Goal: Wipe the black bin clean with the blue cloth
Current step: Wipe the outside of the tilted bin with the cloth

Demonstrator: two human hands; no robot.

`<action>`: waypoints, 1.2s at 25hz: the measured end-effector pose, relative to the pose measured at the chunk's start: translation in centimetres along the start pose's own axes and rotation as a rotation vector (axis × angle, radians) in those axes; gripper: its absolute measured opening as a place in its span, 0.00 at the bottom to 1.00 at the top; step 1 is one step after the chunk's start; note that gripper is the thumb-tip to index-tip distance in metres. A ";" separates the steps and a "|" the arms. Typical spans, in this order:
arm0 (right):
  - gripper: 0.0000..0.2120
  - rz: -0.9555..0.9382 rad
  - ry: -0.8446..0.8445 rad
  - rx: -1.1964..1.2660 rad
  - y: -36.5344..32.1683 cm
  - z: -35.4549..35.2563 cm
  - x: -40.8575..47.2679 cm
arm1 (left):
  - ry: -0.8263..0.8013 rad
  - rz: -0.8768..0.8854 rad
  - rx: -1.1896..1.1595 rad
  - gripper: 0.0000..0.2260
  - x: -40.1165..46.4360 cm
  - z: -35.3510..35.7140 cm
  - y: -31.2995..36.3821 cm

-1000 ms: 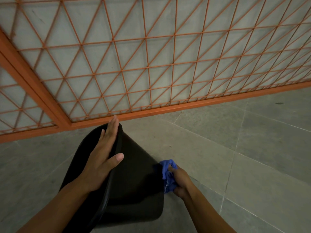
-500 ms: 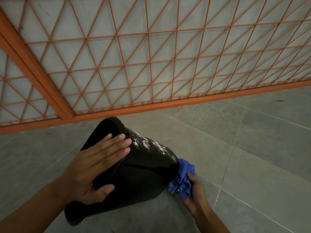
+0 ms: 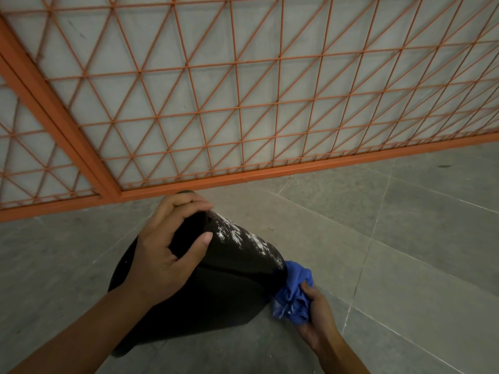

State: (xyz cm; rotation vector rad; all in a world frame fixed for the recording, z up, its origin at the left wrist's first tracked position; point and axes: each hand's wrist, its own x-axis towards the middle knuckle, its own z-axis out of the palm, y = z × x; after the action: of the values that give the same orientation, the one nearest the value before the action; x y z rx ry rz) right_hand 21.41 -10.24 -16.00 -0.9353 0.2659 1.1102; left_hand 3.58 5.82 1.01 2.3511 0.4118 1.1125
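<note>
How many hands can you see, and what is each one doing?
2. The left hand grips the rim of the black bin, which lies tipped on the floor. The right hand holds the blue cloth against the bin's lower end.

The bin (image 3: 221, 287) lies tipped on the floor (image 3: 378, 252) before the fence (image 3: 243, 103) — cloth (image 3: 293, 292) at its right.

Two bare forearms, no sleeves visible
</note>
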 end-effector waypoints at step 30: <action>0.16 -0.889 -0.345 -0.968 -1.2 13.4 -8.9 | -0.213 0.098 0.147 0.38 -1.6 -1.4 -1.3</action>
State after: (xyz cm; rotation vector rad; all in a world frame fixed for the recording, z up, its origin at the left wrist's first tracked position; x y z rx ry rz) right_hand 15.00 -6.00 -1.78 -1.4582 -0.9813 0.4886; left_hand 1.41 6.62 0.07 2.6113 0.3134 0.8882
